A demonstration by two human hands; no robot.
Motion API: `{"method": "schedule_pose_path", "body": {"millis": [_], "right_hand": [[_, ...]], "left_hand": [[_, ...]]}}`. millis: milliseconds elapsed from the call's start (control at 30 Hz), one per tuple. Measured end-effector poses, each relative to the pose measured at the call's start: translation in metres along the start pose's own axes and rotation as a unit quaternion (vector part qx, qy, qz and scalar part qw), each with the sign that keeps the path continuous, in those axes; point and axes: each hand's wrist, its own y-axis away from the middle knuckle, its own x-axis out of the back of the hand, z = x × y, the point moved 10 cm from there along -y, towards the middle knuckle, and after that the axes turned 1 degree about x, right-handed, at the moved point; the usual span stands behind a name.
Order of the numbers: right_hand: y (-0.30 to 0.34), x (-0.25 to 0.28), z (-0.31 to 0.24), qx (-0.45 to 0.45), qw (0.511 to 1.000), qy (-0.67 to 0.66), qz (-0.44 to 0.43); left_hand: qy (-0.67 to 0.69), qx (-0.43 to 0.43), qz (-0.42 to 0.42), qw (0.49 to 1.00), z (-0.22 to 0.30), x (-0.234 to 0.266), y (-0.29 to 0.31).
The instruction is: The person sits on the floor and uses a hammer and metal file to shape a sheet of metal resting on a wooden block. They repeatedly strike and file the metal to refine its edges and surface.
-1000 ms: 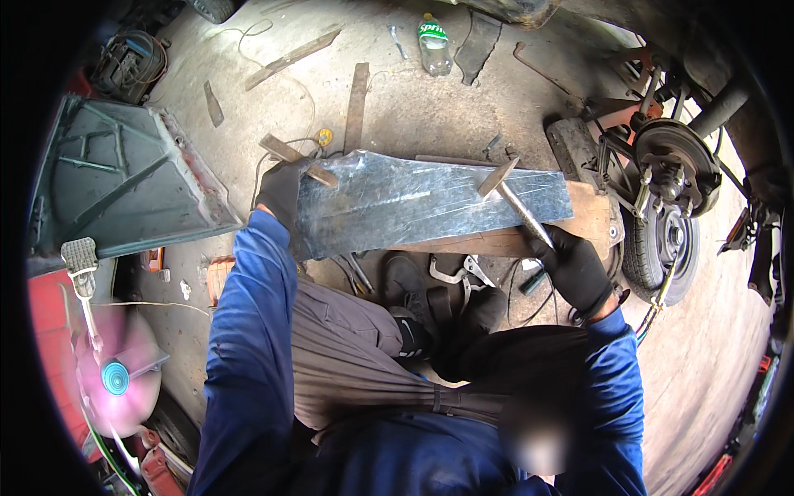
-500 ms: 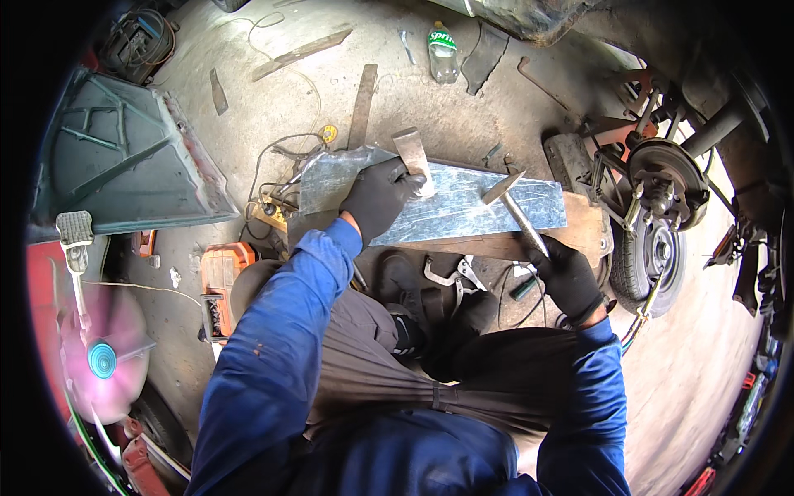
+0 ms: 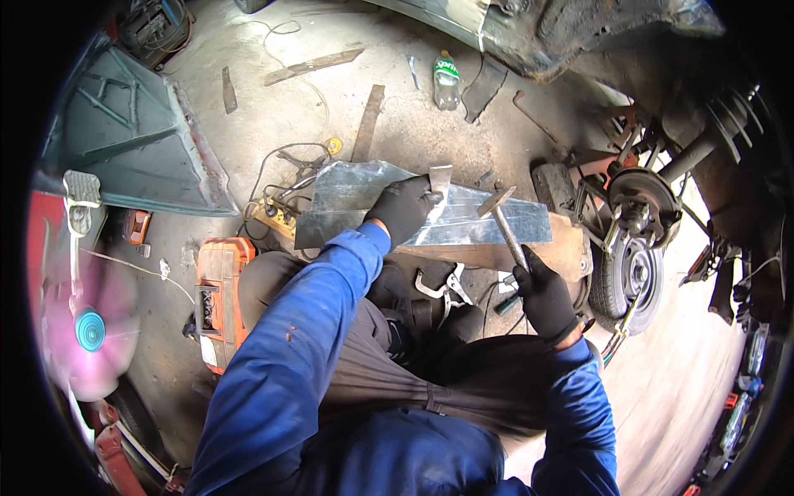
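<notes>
A shiny sheet of metal (image 3: 488,225) lies across a wooden board (image 3: 569,244) in front of my knees, its left part rising to a raised corner. My left hand (image 3: 401,211), in a black glove, is closed round a flat, flared metal piece like a broad chisel (image 3: 441,176), held against the sheet near its middle. The fingers cover part of that piece. My right hand (image 3: 546,302), also gloved, grips the handle of a hammer (image 3: 508,236). The hammer's head is over the right part of the sheet; whether they touch, I cannot tell.
Locking pliers (image 3: 451,285) lie on the floor by my shoes. An orange toolbox (image 3: 223,285) and a spinning pink fan (image 3: 89,331) are at left, below a green panel (image 3: 124,149). At right are a wheel (image 3: 633,281) and a brake hub (image 3: 641,207); a bottle (image 3: 447,87) stands farther off.
My left hand and the chisel-like piece have moved right along the sheet. The hammer remains over the sheet's right part. The whole view has shifted slightly.
</notes>
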Motion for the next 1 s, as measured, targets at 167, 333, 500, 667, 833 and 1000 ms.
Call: {"method": "schedule_pose_path", "body": {"millis": [167, 333, 500, 667, 833, 1000], "right_hand": [[0.009, 0.086, -0.093, 0.05, 0.991, -0.12, 0.022], [0.028, 0.156, -0.164, 0.209, 0.927, -0.197, 0.243], [-0.002, 0.057, -0.126, 0.104, 0.988, 0.108, 0.026], [0.004, 0.094, -0.126, 0.054, 0.994, -0.075, 0.052], [0.022, 0.163, -0.176, 0.141, 0.949, -0.205, 0.196], [0.009, 0.106, -0.179, 0.284, 0.945, -0.011, 0.16]], "left_hand": [[-0.028, 0.016, -0.039, 0.999, 0.006, -0.006, -0.004], [-0.05, 0.007, -0.053, 0.997, 0.01, -0.009, -0.008], [-0.049, 0.003, -0.068, 0.996, 0.007, -0.014, -0.007], [0.06, 0.031, -0.017, 0.998, -0.012, -0.009, 0.001], [0.033, 0.023, 0.001, 0.999, -0.008, -0.01, 0.003], [-0.009, 0.001, -0.039, 0.999, 0.011, -0.013, -0.008]]}}
